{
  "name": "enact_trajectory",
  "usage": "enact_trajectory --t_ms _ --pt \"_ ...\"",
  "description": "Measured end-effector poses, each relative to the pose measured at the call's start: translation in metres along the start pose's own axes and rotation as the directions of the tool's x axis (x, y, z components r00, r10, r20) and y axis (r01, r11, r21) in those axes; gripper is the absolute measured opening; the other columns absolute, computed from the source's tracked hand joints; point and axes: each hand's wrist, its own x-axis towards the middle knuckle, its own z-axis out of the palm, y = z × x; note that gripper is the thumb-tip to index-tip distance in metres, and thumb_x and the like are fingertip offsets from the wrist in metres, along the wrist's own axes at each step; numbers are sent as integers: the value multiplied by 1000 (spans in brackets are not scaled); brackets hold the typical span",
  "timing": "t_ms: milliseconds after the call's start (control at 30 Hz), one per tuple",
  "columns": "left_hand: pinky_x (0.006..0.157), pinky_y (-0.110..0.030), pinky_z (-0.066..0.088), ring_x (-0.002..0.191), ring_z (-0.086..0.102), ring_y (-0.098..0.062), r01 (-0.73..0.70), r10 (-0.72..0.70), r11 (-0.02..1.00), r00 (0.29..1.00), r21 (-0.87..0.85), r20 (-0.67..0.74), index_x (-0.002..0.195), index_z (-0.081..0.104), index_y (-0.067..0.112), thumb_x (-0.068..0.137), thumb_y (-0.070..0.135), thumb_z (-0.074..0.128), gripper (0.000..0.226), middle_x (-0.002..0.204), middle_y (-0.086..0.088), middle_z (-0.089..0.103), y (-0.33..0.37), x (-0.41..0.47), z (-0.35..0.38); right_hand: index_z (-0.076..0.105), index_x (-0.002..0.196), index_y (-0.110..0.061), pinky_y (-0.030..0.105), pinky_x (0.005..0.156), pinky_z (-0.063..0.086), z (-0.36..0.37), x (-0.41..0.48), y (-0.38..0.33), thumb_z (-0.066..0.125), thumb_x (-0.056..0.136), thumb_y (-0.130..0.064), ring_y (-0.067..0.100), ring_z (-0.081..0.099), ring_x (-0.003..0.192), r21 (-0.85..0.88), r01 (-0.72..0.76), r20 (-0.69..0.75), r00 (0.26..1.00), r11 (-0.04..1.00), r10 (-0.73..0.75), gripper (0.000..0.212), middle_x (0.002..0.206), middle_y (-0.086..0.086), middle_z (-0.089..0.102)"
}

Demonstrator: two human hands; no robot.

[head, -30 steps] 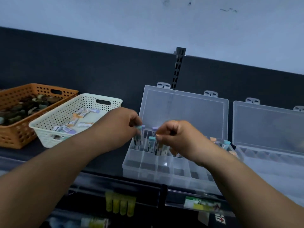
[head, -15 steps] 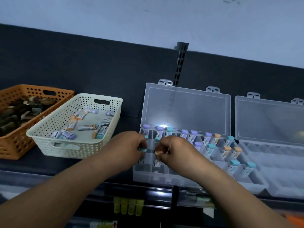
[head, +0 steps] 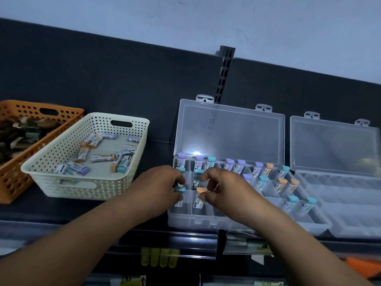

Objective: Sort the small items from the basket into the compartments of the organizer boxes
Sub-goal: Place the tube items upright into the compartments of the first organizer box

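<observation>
Right fingers (head: 212, 195) pinch the orange-capped vial (head: 199, 200) upright, cap up.

An orange basket (head: 12, 182) stands at the far left of the dark shelf (head: 41, 211), its walls pierced with round holes and a slot handle cut in its far end. It holds a heap of dark, brownish items (head: 18, 133) too dim to make out. Behind the shelf rises a dark back panel (head: 103, 79), and above that a pale wall (head: 185, 17) with a few small marks. A black slotted upright (head: 224, 73) runs up the panel where two sections meet. Below the shelf's glossy front rail (head: 165, 242) hang yellow pieces (head: 159, 258) side by side. A greenish label (head: 247, 245) sits right of them, with something orange (head: 358, 265) at the lower right.
</observation>
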Motion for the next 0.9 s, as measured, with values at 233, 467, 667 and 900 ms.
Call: enact_trajectory --t_ms 233,467,667,900 --pt "71 -20 42 81 52 1 -87 71 985 992 -146 -107 106 58 36 79 39 73 31 95 20 51 30 -9 -24 60 92 -17 32 63 49 -25 -8 -7 53 97 -20 12 55 60 396 -46 -114 989 917 99 9 76 0 60" --pt "60 -26 49 58 56 0 -96 111 896 994 -434 11 86 57 33 73 36 77 24 74 17 64 67 -7 -13 62 103 0 29 63 50 -39 -19 -11 38 101 -20 18 62 72 829 -138 35 980 542 197 31 90 14 64" --pt "57 -33 52 56 58 -15 -58 23 841 997 -538 -71 77 60 28 81 16 69 15 67 1 66 73 1 -5 60 107 -1 36 80 58 -48 -30 0 41 101 -16 24 63 91 949 -149 103 980 279 171 25 95 14 64" --pt "69 -57 52 68 62 -29 -3 -90 712 991 -702 -95 81 65 17 81 8 72 12 72 -11 68 81 6 -3 61 91 -7 22 63 51 -56 -38 21 54 94 -1 10 57 62 889 -104 30 985 446 170 9 73 5 62"
